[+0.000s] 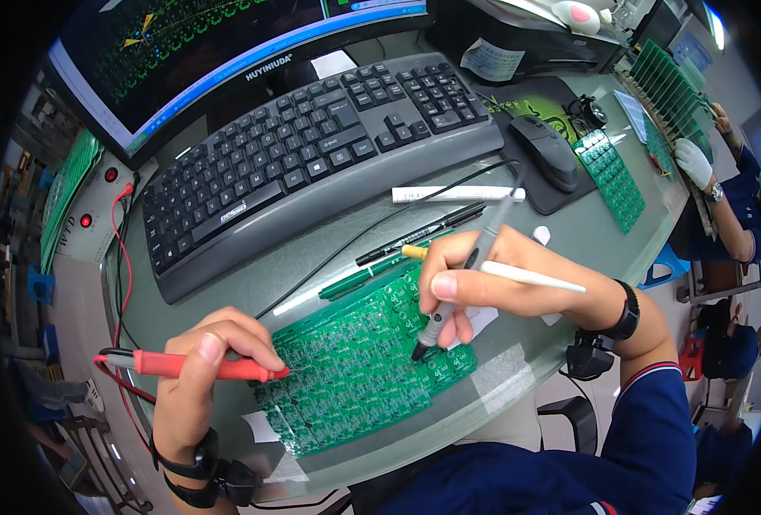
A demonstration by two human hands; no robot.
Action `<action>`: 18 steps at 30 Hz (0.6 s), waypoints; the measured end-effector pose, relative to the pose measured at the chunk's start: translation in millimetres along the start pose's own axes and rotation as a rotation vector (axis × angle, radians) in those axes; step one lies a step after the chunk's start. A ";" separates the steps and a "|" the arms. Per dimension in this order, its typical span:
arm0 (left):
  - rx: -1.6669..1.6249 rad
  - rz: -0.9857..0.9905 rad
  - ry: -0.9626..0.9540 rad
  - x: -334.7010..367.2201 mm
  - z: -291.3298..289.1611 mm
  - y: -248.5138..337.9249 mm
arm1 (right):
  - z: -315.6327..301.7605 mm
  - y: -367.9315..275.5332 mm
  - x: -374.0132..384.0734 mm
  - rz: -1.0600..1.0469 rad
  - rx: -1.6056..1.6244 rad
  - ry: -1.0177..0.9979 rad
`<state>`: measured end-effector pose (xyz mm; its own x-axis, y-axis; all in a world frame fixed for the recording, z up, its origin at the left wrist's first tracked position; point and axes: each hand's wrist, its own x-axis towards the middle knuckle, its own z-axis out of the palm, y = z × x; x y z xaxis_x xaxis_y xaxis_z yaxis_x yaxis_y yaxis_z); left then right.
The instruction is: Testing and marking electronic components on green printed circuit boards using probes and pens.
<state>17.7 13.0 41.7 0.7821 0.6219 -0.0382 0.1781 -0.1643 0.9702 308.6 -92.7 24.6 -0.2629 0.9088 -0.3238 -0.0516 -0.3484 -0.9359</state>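
Observation:
A green panel of small circuit boards (354, 369) lies on the table between my hands. My left hand (213, 365) is closed around a red test probe (200, 366), its tip at the panel's left part. Over the panel's right part, my right hand (483, 283) grips a grey pen-shaped tool (436, 326) whose black tip points down at the boards; contact is hard to tell. A slim white stick (535, 276) also sticks out of this hand, and a yellow-ended piece (414, 251) shows beside its knuckles. Dark green (359, 276) and black (419, 234) pens lie beyond the panel.
A black keyboard (312, 163) and a monitor (226, 51) stand beyond the panel. Right are a mouse (543, 153) and another green board panel (610, 180). Red leads (119, 257) run from a grey box (97, 210) at left. A co-worker's gloved hand (694, 163) is far right.

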 end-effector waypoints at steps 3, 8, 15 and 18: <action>-0.173 -0.077 0.028 2.7 19.0 2.2 | 2.1 3.9 -1.4 -0.056 0.003 -0.076; -0.516 -0.184 -0.045 15.5 43.8 -2.2 | 8.0 14.5 -1.8 -0.185 -0.166 0.002; -0.521 -0.313 -0.101 23.2 50.4 -10.8 | 7.3 22.7 0.2 -0.218 -0.176 0.060; -0.534 -0.307 -0.108 23.3 52.9 -14.9 | 6.4 21.5 0.3 -0.240 -0.259 0.054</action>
<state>64.8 -10.6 13.7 0.8035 0.4945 -0.3314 0.1033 0.4324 0.8958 301.2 -101.4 5.3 -0.2214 0.9709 -0.0910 0.1421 -0.0602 -0.9880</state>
